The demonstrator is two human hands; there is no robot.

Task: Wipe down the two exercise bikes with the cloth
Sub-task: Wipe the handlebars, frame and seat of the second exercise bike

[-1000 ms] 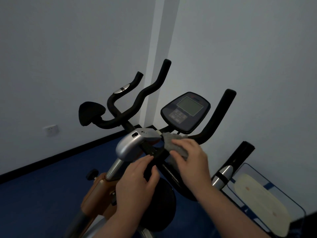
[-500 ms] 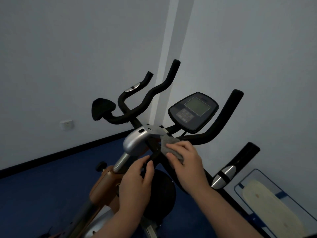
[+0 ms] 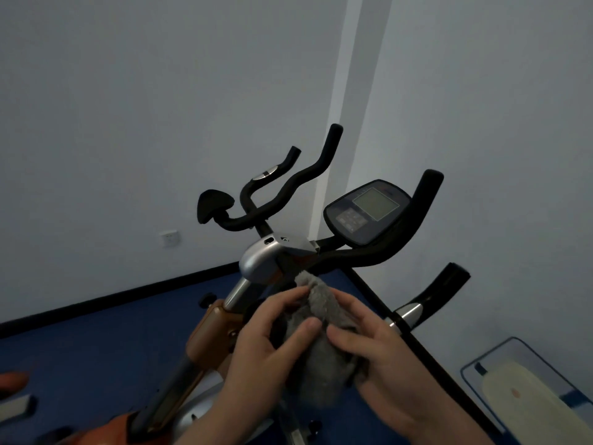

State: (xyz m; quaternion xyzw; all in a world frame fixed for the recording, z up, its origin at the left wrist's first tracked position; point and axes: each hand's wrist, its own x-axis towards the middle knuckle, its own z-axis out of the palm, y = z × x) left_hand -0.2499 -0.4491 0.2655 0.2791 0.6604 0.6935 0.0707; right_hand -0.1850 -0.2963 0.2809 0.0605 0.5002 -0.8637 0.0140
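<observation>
Both hands are now gripping the cloth [image 3: 321,322] just near of the bike [image 3: 266,261]: left hand [image 3: 266,345] has joined right hand [image 3: 382,354], regathering it, so wiping is pausing.

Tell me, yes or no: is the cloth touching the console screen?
No. Both hands, left and right, hold the cloth well below the console, near the silver stem cover.
</observation>
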